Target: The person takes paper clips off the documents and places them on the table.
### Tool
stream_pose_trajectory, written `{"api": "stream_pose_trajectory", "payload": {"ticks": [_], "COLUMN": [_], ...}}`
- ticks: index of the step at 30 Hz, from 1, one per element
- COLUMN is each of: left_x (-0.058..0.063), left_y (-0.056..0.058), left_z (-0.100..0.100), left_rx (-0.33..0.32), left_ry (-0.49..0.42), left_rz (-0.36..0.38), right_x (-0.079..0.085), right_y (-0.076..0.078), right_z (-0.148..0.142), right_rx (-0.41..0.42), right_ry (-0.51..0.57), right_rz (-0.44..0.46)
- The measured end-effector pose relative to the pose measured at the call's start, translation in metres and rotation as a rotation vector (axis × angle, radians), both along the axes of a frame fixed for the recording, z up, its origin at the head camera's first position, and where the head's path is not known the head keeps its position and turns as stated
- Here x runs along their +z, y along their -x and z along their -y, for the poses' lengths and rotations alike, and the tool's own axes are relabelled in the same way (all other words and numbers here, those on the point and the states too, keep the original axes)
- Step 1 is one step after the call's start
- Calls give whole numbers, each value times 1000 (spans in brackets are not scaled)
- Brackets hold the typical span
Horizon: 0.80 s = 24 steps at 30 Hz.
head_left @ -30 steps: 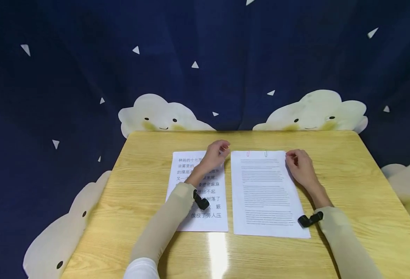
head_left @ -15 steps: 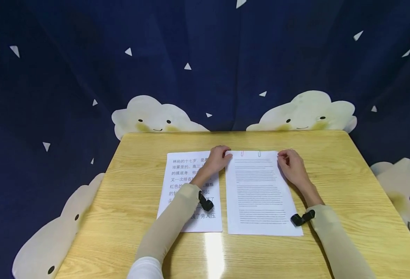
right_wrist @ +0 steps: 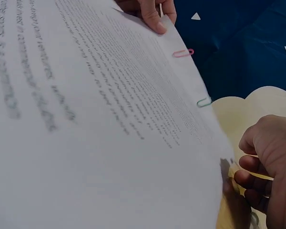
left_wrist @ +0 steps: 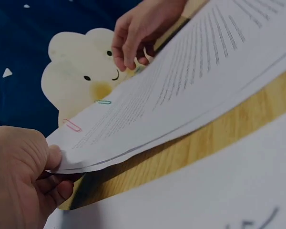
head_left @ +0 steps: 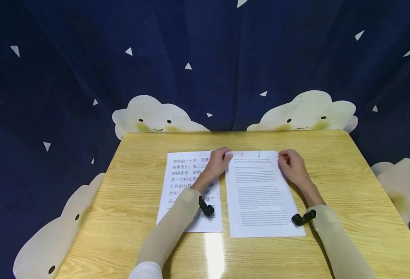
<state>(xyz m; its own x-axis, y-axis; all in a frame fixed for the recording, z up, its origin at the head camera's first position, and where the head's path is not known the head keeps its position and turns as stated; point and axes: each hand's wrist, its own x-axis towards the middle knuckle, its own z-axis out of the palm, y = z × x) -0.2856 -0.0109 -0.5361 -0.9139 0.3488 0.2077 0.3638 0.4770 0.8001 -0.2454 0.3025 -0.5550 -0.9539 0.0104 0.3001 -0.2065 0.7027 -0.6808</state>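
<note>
On the wooden surface [head_left: 138, 170], the small-print paper stack [head_left: 262, 193] lies just right of the large-print page [head_left: 187, 167], its long axis running away from the person. At its far end the left hand [head_left: 217, 162] pinches the left corner, thumb on top; the right hand [head_left: 293, 166] curls its fingers at the right corner, whether gripping it I cannot tell. Between them on the far edge sit the pink paper clip [right_wrist: 183, 53], nearer the left hand, and the green paper clip [right_wrist: 203, 102], nearer the right.
</note>
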Motion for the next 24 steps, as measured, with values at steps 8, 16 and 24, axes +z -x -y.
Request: {"api": "stream_pose_trajectory", "payload": {"ticks": [8,16,24], "left_x": [4,14,33], "left_y": [-12,-23,-35], "left_z": [8,12,14], "left_rx": [78,155,216], "left_ry": [-150,-246,-310], "left_rz": [13,38,94], "right_x": [9,40,71], "right_y": [-1,-8,-12], "right_z": [2,6,15], "right_rx": [41,61,72], "right_ry": [37,117,133], "right_rz": [-62,-97,-68]}}
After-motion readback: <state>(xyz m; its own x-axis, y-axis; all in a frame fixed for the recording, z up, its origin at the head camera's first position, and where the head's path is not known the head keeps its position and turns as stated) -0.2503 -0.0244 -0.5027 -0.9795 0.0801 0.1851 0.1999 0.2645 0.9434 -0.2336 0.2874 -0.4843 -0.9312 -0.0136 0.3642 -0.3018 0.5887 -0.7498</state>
